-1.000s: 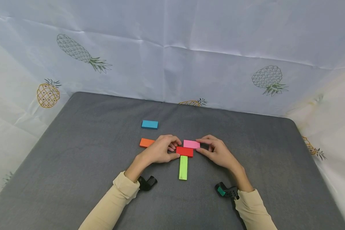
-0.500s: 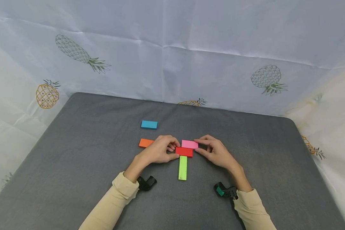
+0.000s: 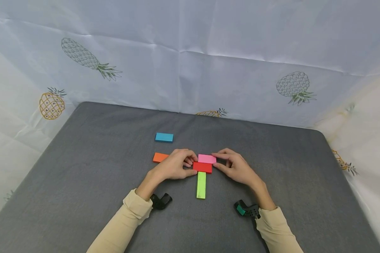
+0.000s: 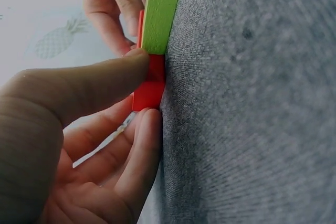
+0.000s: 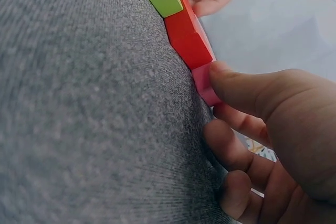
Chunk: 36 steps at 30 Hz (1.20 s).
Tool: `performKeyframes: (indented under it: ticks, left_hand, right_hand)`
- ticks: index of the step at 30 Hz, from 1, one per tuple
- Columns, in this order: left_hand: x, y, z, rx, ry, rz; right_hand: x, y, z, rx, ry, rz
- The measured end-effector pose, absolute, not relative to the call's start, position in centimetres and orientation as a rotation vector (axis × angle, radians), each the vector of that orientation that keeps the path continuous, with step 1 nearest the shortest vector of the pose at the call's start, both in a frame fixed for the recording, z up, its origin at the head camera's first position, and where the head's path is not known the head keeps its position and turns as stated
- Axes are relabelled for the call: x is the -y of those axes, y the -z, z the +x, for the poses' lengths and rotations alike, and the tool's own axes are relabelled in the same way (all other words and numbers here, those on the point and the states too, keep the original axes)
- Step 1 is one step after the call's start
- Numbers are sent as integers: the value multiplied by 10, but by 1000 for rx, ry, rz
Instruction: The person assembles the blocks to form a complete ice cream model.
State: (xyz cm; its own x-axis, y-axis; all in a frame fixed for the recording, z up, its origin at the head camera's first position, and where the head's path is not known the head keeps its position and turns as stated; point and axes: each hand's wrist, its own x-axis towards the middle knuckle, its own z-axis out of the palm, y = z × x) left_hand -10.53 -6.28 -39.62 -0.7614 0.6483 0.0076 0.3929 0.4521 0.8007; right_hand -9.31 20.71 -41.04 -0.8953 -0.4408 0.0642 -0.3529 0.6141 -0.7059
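Observation:
In the head view, a red block [image 3: 202,168] lies flat, its far side against a pink block [image 3: 207,159]. A lime green block [image 3: 201,186] points toward the person from the red block's near side, touching it. My left hand [image 3: 177,166] pinches the red block's left end between thumb and fingers; the left wrist view shows the thumb on the red block [image 4: 148,96] close to the green one. My right hand [image 3: 237,168] grips the pink block's right end, thumb on its near side. The pink block [image 5: 203,83] is partly covered by that thumb in the right wrist view.
An orange block [image 3: 159,157] lies left of the group, partly hidden behind the left hand. Farther back is a blue block [image 3: 164,137]. Grey cloth [image 3: 114,147] covers the table, and a pineapple-print curtain [image 3: 228,80] hangs along its back edge.
The pink block has slid left along the red block's far side, with the right hand moving along with it. The left hand stays at the red block.

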Motion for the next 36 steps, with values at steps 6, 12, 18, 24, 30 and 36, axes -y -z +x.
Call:
performKeyframes:
  ticks: [6,12,18,24,30,36]
  left_hand:
    - [63,397,-106,-2370,-1248,848]
    - [63,396,-106,-2400,-1198,843]
    - [63,397,-107,-2411,-1183,858]
    - [62,396,-107,-2416,-1169,854]
    - [62,394,-107,-2417,-1159,867]
    - [62,394,-108,-2420,-1161,842]
  right_hand:
    - [-206,411,-94,-2711,1164,-677]
    - [-205,413,-94,-2721,1188,-648]
    - [-202,411,-94,-2726,1193,-623]
    - [-199,413,-95,-2732,1204,-618]
    - [-199,415,-96,-2737,1226,-595]
    - [-197,415,-96,-2736,1233,-592]
